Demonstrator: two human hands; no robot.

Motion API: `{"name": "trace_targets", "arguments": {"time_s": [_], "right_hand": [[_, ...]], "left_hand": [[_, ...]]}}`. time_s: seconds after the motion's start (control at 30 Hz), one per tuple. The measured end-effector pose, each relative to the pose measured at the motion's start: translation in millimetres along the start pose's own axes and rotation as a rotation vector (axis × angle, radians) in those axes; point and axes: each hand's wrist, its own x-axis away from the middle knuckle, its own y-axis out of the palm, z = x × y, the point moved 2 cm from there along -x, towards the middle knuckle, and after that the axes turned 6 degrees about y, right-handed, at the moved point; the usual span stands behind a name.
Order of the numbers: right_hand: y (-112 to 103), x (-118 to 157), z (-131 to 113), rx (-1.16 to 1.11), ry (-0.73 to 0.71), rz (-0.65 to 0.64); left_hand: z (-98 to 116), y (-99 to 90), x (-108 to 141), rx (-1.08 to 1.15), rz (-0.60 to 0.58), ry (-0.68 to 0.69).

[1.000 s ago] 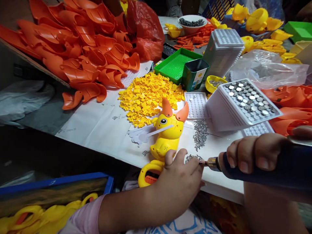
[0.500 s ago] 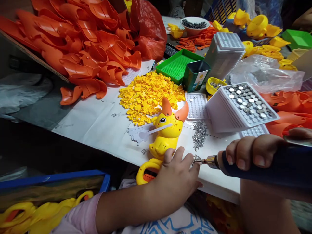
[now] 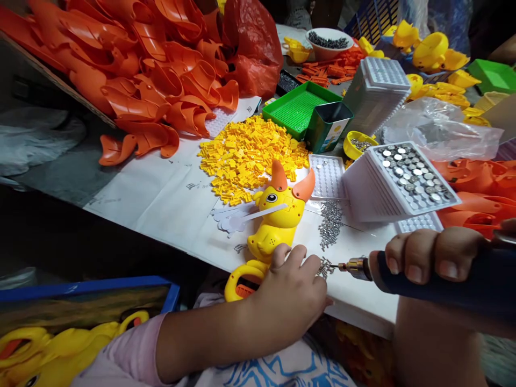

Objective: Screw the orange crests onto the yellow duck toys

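Observation:
My right hand [image 3: 439, 252] is wrapped round a dark blue electric screwdriver [image 3: 443, 279], its bit pointing left at a few loose screws [image 3: 324, 267] on the white paper. My left hand [image 3: 292, 290] is palm down beside those screws, its fingers curled; whatever they hold is hidden. Next to its outer fingers lies a yellow toy animal [image 3: 278, 231] with orange horn-like parts, a printed eye and a ring handle partly behind the hand. A white strip rests across the toy's head, over several white pieces [image 3: 234, 220]. A larger heap of screws [image 3: 331, 223] lies to the right.
Behind the toy are a pile of yellow clips [image 3: 250, 156], a green tray [image 3: 298, 107] and a dark container [image 3: 328, 126]. Stacked white trays [image 3: 399, 183] with silver discs stand right. Orange shells [image 3: 153, 80] fill the left back. A blue-edged box [image 3: 171, 295] holds yellow toys.
My left index finger has drawn back from the screwdriver bit and curled in. The screwdriver has shifted slightly right, and more of the small screw group shows.

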Motion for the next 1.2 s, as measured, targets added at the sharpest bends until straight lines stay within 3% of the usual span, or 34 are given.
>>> {"name": "trace_targets", "arguments": {"time_s": [0.2,0.43,0.63,0.73,0.83,0.97,1.07,1.2], "right_hand": [[12.6,7.7,-0.7,-0.12,-0.005,0.107],[26.7,-3.4,-6.5,-0.123,-0.015,0.044],[35.0,-11.1,-1.8,-0.115,-0.014,0.057],[29.0,-17.8,3.2,-0.114,-0.07,0.033],[23.6,-33.5,7.2,-0.142,-0.082,0.006],[26.8,-54.7,7.4,-0.209,-0.076,0.158],[29.9,-55.3,6.2,-0.263,-0.088,0.199],[24.6,-39.3,10.0,-0.289,-0.054,0.122]], "left_hand": [[-5.3,-9.2,-0.4,-0.055,0.102,-0.089],[-15.7,-12.8,-3.2,-0.03,0.248,0.072],[-25.9,-29.9,-5.4,-0.037,0.236,0.117],[-54.4,-54.5,-16.5,0.133,0.281,0.074],[-106.8,-73.6,-36.8,0.266,0.332,-0.047],[-168.8,-68.4,-59.4,0.431,0.069,-0.11],[-183.9,-56.7,-61.3,0.491,-0.014,-0.046],[-177.5,-44.9,-54.1,0.564,-0.025,-0.056]]}}
